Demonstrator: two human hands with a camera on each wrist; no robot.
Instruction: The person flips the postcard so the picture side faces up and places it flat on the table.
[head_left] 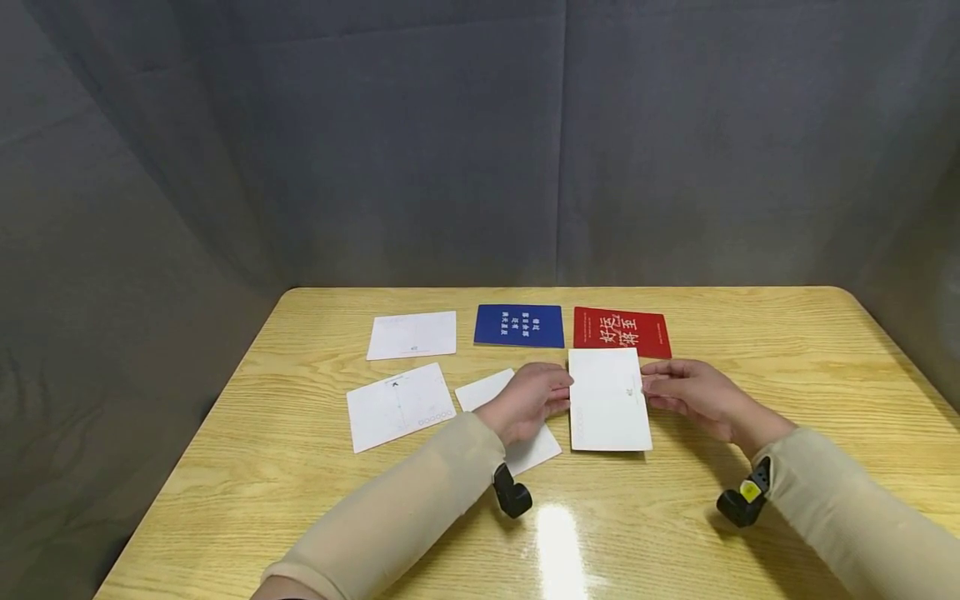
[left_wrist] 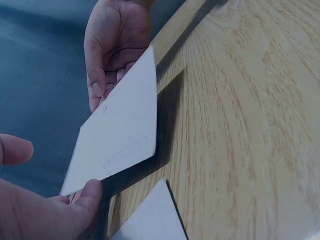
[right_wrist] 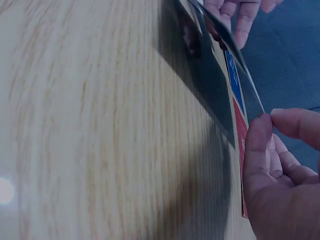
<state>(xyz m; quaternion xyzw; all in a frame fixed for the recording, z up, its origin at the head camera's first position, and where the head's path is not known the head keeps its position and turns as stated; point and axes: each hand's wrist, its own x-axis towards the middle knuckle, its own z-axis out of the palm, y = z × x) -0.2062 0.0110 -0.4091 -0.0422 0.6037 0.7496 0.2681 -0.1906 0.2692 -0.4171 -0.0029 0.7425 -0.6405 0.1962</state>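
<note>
A white postcard (head_left: 609, 400) with a row of small printed circles is held raised and tilted over the table, its shadow on the wood below. My right hand (head_left: 693, 396) pinches its right edge between thumb and a finger, as the right wrist view shows at the card's corner (right_wrist: 257, 102). On the opposite edge is my left hand (head_left: 528, 400), its thumb (left_wrist: 92, 190) overlapping the border and other fingertips partly hidden behind the card. Under the left hand lies another white card (head_left: 532, 450), partly covered by that hand.
Two white cards lie at the left, one farther back (head_left: 412, 335) and one nearer (head_left: 401, 407). A blue card (head_left: 519, 326) and a red card (head_left: 621, 330) with white characters lie along the back. Beyond the wooden table (head_left: 300, 483) hangs a grey cloth (head_left: 420, 150).
</note>
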